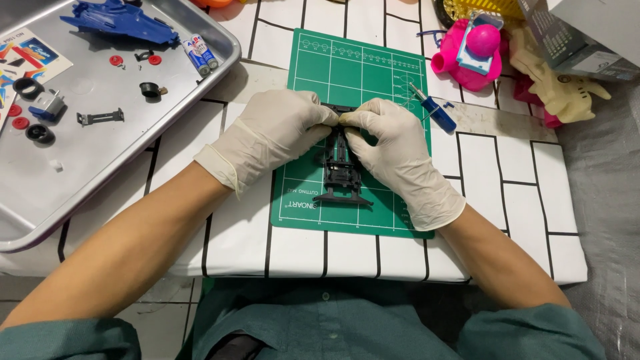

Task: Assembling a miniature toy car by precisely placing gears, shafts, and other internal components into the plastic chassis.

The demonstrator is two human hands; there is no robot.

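Teal sleeves frame the near edge, and from them two bare forearms reach onto the table point(507, 220), which is covered in a white cloth with black lines. One green cutting mat point(393, 80) lies in the middle, and on it sits one black toy-car chassis point(341, 175), its long axis pointing away from the person. Both hands wear pale gloves: the left hand point(270, 137) and the right hand point(393, 150) meet at the far end of the chassis, each grip closed, fingertips pinching that end from either side. Just right of the right hand, one blue-handled screwdriver point(435, 110) lies across the mat's edge. Farther left, one metal tray point(100, 167) holds one blue car body point(123, 20), two batteries point(200, 53), one small motor point(47, 105), two black tyres, four red wheel hubs, one black ring and an axle piece. At the far right stands one pink toy point(460, 57) beside one cream toy point(557, 83).
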